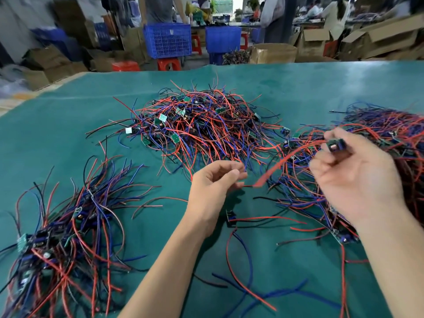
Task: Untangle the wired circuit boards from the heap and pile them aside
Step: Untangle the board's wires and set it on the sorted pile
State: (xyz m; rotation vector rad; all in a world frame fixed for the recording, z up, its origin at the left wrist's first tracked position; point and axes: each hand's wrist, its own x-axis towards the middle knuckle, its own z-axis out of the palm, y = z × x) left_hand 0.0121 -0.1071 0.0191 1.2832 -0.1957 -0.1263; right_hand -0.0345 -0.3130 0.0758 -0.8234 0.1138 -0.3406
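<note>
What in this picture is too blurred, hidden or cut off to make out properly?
Head view only:
- Red wire between the hands: smeared by motion.
- Board pinched by the right hand: partly covered by fingers, blurred.
- Right heap: cut off by the frame edge.
- Left pile: boards buried under wires.

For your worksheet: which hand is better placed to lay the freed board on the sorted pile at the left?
Probably the left hand: it pinches the red wire and is nearer the pile.

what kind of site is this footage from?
Likely an electronics assembly workshop: heaps of wired circuit boards on a green work table, blue plastic crates and cardboard cartons behind.
</note>
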